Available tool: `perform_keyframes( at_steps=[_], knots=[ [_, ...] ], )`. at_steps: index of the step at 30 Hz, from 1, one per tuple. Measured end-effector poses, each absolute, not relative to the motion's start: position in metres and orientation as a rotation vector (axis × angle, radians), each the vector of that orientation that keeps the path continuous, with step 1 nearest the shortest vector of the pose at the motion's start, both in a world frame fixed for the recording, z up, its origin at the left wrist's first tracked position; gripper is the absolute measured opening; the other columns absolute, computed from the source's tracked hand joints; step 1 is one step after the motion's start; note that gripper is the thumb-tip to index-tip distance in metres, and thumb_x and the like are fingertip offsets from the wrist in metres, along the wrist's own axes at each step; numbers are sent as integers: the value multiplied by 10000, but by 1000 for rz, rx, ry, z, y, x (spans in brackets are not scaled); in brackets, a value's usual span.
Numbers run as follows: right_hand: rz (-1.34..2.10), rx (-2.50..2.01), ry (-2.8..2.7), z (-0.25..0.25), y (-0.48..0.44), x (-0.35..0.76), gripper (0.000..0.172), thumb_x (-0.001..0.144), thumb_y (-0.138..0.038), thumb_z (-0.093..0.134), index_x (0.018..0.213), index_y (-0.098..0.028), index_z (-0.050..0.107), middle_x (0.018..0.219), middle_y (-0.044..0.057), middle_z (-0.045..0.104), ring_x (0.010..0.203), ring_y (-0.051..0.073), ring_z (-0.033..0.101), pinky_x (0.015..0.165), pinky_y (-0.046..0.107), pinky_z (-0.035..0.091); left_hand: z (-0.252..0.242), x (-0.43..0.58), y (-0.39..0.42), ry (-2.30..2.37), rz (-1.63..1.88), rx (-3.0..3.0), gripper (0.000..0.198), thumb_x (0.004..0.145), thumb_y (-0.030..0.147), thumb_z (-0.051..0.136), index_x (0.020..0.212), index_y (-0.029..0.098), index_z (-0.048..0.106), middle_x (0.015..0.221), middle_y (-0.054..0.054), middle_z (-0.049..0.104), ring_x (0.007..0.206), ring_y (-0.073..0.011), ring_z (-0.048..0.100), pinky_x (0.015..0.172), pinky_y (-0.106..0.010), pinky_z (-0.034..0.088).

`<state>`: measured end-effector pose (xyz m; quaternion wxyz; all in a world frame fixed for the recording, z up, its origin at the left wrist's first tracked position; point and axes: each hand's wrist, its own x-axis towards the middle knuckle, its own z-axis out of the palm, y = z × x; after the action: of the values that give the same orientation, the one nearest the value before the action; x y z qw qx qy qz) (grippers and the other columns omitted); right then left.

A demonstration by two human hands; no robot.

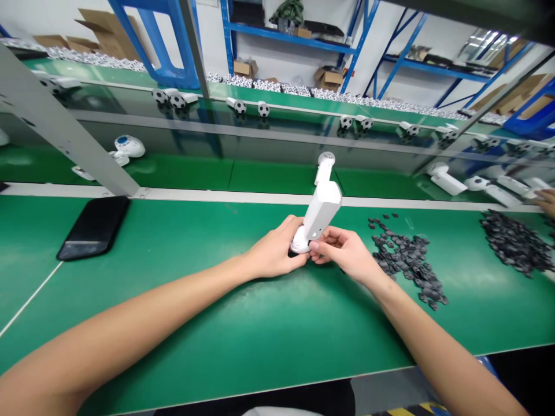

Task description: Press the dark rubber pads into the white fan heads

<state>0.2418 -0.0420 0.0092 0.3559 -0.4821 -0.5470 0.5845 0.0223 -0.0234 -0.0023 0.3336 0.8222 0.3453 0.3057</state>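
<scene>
A white plastic device (321, 209) with a boxy body, a round base and a small jointed head stands tilted over the green table. Around the left side of its round base, my left hand (277, 248) has its fingers closed. At the right of that base, my right hand (342, 249) pinches at the edge, and anything small between its fingertips is hidden. To the right of my right hand lies a loose pile of small black parts (405, 254).
A black phone-like slab (93, 228) lies at the left. Farther right are a second black pile (515, 242), white devices (448, 179) and another person's hand (546, 202). A slanted metal post (69, 121) rises at the left, before a shelf edge (277, 130).
</scene>
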Motion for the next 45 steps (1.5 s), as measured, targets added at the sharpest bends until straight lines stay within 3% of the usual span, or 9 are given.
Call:
perform_keyframes(
  at_steps=[9, 19, 23, 25, 30, 33, 39, 42, 45],
  knots=[
    [1492, -1277, -1356, 5, -41, 236, 353, 762, -422, 904, 840, -192, 647, 788, 28, 761, 733, 181, 751, 670, 280, 642, -8, 23, -21, 911, 806, 2163, 449, 913, 290, 649, 1327, 232, 486, 1268, -108, 556, 1078, -273, 632, 947, -429, 541],
    [1545, -1217, -1412, 2, -36, 235, 469, 797, -469, 871, 1072, -247, 562, 890, -2, 748, 779, 192, 746, 730, 332, 643, -1, 23, -19, 870, 791, 2174, 414, 862, 282, 670, 1249, 211, 540, 1202, -105, 597, 1023, -269, 629, 873, -398, 525],
    [1498, -1108, -1595, 15, -39, 237, 320, 963, -538, 679, 1029, -237, 594, 1029, 32, 724, 932, 198, 722, 838, 351, 626, -1, 22, -14, 836, 854, 1984, 416, 863, 366, 717, 1220, 206, 575, 1129, -64, 667, 973, -241, 636, 837, -352, 514],
    [1434, -1104, -1783, 29, -41, 249, 344, 1044, -553, 523, 1068, -230, 638, 1072, 58, 729, 973, 208, 709, 858, 355, 607, -3, 21, -9, 907, 902, 1848, 391, 904, 447, 693, 1191, 196, 604, 1061, -48, 688, 904, -215, 635, 805, -328, 511],
    [1235, -1458, -2122, 57, -42, 302, 321, 979, -538, 618, 1008, -230, 706, 823, 37, 749, 699, 193, 669, 623, 299, 528, -6, 19, 3, 961, 910, 1495, 400, 888, 461, 673, 1162, 172, 640, 937, -47, 682, 669, -153, 575, 505, -220, 403],
    [1300, -1677, -2133, 56, -39, 323, 302, 837, -516, 771, 933, -241, 686, 682, 5, 711, 564, 182, 623, 489, 273, 441, -6, 17, 13, 1036, 900, 1505, 408, 904, 495, 639, 1174, 189, 627, 981, -59, 683, 671, -148, 595, 468, -203, 400],
    [1336, -1759, -2201, 40, -39, 318, 343, 774, -515, 805, 819, -237, 609, 661, 15, 724, 512, 179, 633, 461, 263, 439, 1, -13, 59, 1425, 859, 1725, 471, 1005, 491, 420, 1359, 182, 431, 991, -92, 698, 654, -173, 642, 539, -266, 490],
    [1335, -1826, -2228, 29, -40, 314, 425, 826, -598, 726, 692, -218, 589, 640, 68, 726, 518, 203, 662, 469, 279, 465, 11, -48, 85, 1687, 833, 1854, 558, 940, 511, 573, 1367, 175, 448, 1184, -154, 692, 953, -279, 703, 766, -353, 546],
    [1296, -1881, -2266, 16, -37, 316, 455, 861, -612, 667, 655, -219, 568, 629, 92, 722, 508, 217, 663, 459, 291, 465, 18, -76, 102, 1942, 733, 1949, 610, 853, 573, 701, 1270, 150, 561, 1298, -215, 649, 1190, -419, 624, 948, -466, 499]
  ],
)
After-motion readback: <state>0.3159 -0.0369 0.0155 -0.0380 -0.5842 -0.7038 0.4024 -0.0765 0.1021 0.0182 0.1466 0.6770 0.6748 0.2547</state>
